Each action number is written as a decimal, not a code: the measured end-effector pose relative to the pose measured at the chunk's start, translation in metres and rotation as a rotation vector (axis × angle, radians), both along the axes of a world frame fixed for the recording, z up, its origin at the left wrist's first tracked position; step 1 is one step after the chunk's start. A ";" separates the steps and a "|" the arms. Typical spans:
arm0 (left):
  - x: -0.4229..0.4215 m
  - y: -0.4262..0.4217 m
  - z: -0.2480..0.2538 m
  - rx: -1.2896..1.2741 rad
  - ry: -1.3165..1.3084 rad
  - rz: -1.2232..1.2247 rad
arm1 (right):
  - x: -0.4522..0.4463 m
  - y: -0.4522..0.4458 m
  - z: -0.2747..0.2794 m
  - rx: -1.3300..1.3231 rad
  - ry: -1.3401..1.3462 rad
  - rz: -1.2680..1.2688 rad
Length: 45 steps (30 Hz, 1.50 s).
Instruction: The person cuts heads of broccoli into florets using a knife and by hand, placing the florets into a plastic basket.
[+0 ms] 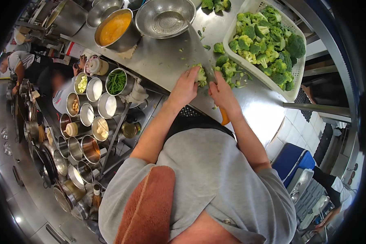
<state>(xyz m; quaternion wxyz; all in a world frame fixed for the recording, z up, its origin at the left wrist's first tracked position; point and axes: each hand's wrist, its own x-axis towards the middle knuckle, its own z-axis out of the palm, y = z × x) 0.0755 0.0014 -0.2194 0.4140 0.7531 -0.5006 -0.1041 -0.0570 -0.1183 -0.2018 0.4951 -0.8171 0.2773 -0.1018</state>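
Observation:
A piece of broccoli point(201, 76) is held by my left hand point(184, 88) over the steel worktop point(162, 61). In my right hand point(223, 92) is a large knife point(203, 49), its broad blade pointing away from me beside the broccoli. The knife's orange handle point(224, 117) shows below my right hand. Loose broccoli florets point(228, 69) and small green scraps lie just right of the blade. A white perforated basket point(234, 57) full of broccoli stands further right.
Beyond my hands are a perforated steel bowl point(166, 18) and a pot of orange liquid point(115, 27). Metal containers, one with cut greens point(116, 81), stand at left. People point(24, 67) are at far left; another person point(340, 195) is at lower right.

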 end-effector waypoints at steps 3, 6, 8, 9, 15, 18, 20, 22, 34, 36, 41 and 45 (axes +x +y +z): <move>-0.003 -0.004 0.004 -0.009 -0.011 -0.003 | -0.001 0.001 0.009 0.075 0.015 -0.042; -0.004 -0.006 0.002 -0.019 -0.033 -0.013 | -0.002 0.006 0.016 -0.251 0.089 0.003; -0.005 -0.007 0.002 0.005 -0.028 -0.007 | -0.005 0.004 0.021 -0.299 -0.073 -0.025; -0.005 -0.007 0.003 0.025 -0.027 0.003 | -0.005 0.002 0.027 -0.297 -0.071 -0.025; -0.005 -0.006 0.011 0.040 -0.008 -0.002 | -0.004 -0.001 0.045 -0.265 -0.027 -0.020; -0.006 -0.006 0.007 0.021 -0.013 -0.005 | -0.002 0.004 0.040 -0.238 -0.056 -0.059; -0.006 -0.007 0.003 0.024 -0.013 0.001 | 0.002 0.001 0.008 -0.291 0.089 0.034; -0.004 -0.009 0.004 0.024 -0.016 0.013 | 0.007 -0.001 0.006 -0.292 0.042 0.022; 0.000 0.002 -0.024 -0.047 0.159 0.168 | 0.000 -0.032 0.037 -0.408 -0.027 -0.169; 0.001 0.000 -0.029 -0.255 0.001 0.207 | -0.008 -0.027 0.044 -0.296 -0.024 -0.145; -0.006 0.022 0.019 -0.082 0.027 0.167 | -0.024 -0.011 0.018 -0.124 0.006 -0.140; 0.029 -0.009 0.034 -0.119 -0.191 0.113 | -0.032 -0.009 0.007 -0.110 -0.015 -0.107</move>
